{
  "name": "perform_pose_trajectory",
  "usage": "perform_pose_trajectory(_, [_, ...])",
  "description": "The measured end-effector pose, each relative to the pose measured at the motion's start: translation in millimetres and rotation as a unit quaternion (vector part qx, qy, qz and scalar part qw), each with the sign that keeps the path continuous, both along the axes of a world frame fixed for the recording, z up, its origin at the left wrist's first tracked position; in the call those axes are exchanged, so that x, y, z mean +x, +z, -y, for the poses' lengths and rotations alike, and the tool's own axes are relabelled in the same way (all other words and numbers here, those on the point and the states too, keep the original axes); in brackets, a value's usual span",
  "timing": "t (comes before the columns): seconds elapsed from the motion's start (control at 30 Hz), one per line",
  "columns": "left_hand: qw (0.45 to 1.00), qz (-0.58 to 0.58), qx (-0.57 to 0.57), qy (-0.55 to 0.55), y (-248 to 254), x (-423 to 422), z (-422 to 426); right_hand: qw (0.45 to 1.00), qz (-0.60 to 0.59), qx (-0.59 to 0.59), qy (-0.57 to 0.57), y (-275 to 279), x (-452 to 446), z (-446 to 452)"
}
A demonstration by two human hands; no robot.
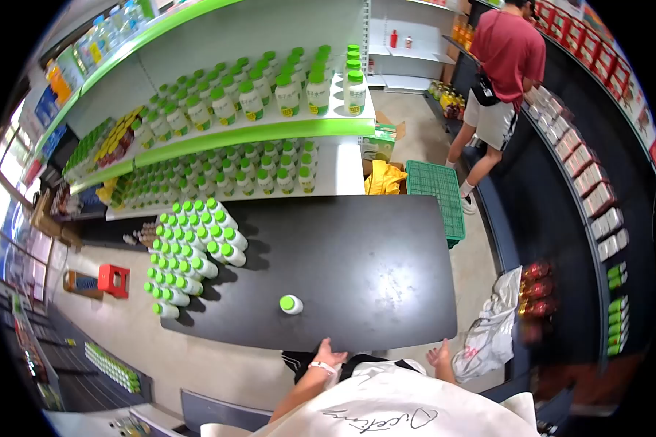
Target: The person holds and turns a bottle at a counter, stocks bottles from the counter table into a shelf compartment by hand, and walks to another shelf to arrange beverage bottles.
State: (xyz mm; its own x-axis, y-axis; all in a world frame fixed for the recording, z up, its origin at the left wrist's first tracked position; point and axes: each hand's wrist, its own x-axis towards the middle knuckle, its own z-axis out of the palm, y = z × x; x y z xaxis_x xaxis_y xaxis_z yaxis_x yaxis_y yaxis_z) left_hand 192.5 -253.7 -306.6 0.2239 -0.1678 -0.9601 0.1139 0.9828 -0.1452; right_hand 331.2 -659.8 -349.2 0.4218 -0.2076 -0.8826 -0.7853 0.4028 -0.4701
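Observation:
A single white bottle with a green cap (pixel 291 304) stands upright on the dark table (pixel 335 247), a little beyond my left hand. My left hand (pixel 330 355), with a white band at the wrist, is at the near table edge, fingers apart and nothing in it. Farther right, my right hand (pixel 439 355) is held by the table's near right corner, its fingers spread and holding nothing. Whether either hand touches the edge I cannot tell. A tight group of similar green-capped bottles (pixel 189 247) occupies the table's left end.
Beyond the table, shelves (pixel 255 135) hold rows of green-capped bottles. A green crate (pixel 434 193) sits behind the right end. Another person in a red shirt (pixel 506 51) stands at the right-hand shelving. A white plastic bag (pixel 492 328) lies right of the table; a red stool (pixel 114 280) stands left.

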Motion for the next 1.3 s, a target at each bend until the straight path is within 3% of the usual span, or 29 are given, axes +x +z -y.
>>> perform_pose_trajectory(0.03, [0.998, 0.005, -0.057, 0.036, -18.9, -4.3, -0.4, 1.000, -0.012, 0.017, 0.010, 2.9, 4.3, 10.0])
perform_pose_trajectory(0.13, [0.997, 0.005, 0.038, 0.063, -59.9, -12.9, 16.2, 0.998, -0.012, 0.055, 0.029, 12.2, 26.4, 10.0])
perform_pose_trajectory(0.17, [0.991, 0.027, 0.051, 0.118, -46.8, -8.6, 20.0, 0.994, -0.009, 0.107, 0.033, -13.2, 36.7, 27.6])
perform_pose_trajectory(0.2, [0.982, 0.052, 0.060, 0.174, -41.3, -5.7, 24.3, 0.993, -0.016, 0.119, -0.013, -4.3, 49.7, 24.5])
perform_pose_trajectory(0.23, [0.984, 0.052, 0.083, 0.150, -37.2, -1.1, 27.4, 0.989, -0.027, 0.129, -0.060, 3.8, 54.5, 22.6])
perform_pose_trajectory(0.33, [0.988, 0.042, 0.119, 0.093, -53.1, -8.7, 28.5, 0.992, -0.020, 0.125, 0.014, 20.6, 70.2, 18.6])
perform_pose_trajectory(0.37, [0.989, 0.003, 0.125, 0.084, -28.6, -3.3, 27.6, 0.992, -0.009, 0.117, 0.035, 20.4, 65.8, 23.4])
perform_pose_trajectory(0.53, [0.976, 0.054, 0.209, 0.024, -30.8, -4.4, 28.0, 0.987, 0.006, 0.118, 0.108, -22.8, 73.7, 47.5])
perform_pose_trajectory(0.63, [0.973, -0.067, 0.214, -0.055, 41.9, 9.6, 28.1, 0.984, 0.020, 0.107, 0.138, -31.3, 70.1, 54.9])
perform_pose_trajectory(0.67, [0.981, 0.012, 0.192, -0.020, -7.2, -6.1, 24.2, 0.985, 0.014, 0.103, 0.138, -28.8, 72.1, 53.0])
perform_pose_trajectory(0.73, [0.982, -0.047, 0.178, -0.039, -23.4, -5.3, 21.0, 0.986, 0.001, 0.097, 0.132, -24.4, 71.9, 52.0])
perform_pose_trajectory(0.77, [0.981, -0.078, 0.171, -0.050, -20.3, -8.5, 21.5, 0.987, -0.005, 0.095, 0.131, -23.6, 70.5, 52.0])
perform_pose_trajectory(0.93, [0.981, -0.018, 0.187, -0.049, -9.4, -15.0, 24.2, 0.988, -0.018, 0.092, 0.125, -19.1, 69.7, 44.9])
perform_pose_trajectory(1.0, [0.968, -0.029, 0.244, -0.047, 20.1, -3.3, 29.2, 0.988, -0.026, 0.094, 0.121, -16.2, 70.6, 38.7])
perform_pose_trajectory(1.1, [0.965, -0.082, 0.170, -0.182, 78.1, 7.7, 20.2, 0.988, -0.033, 0.088, 0.125, -19.8, 70.0, 39.6])
perform_pose_trajectory(1.17, [0.963, -0.047, 0.202, -0.174, 38.2, 1.4, 18.6, 0.987, -0.042, 0.086, 0.126, -20.6, 72.4, 36.2])
perform_pose_trajectory(1.23, [0.959, -0.097, 0.239, -0.114, -11.2, 4.3, 24.9, 0.988, -0.032, 0.079, 0.126, -9.5, 78.7, 38.5])
perform_pose_trajectory(1.27, [0.964, -0.088, 0.212, -0.137, 11.6, 6.4, 19.5, 0.989, -0.029, 0.078, 0.126, -8.2, 79.7, 39.8])
perform_pose_trajectory(1.3, [0.970, -0.049, 0.195, -0.138, 1.7, 4.5, 16.1, 0.989, -0.024, 0.076, 0.127, -7.6, 84.1, 38.4])
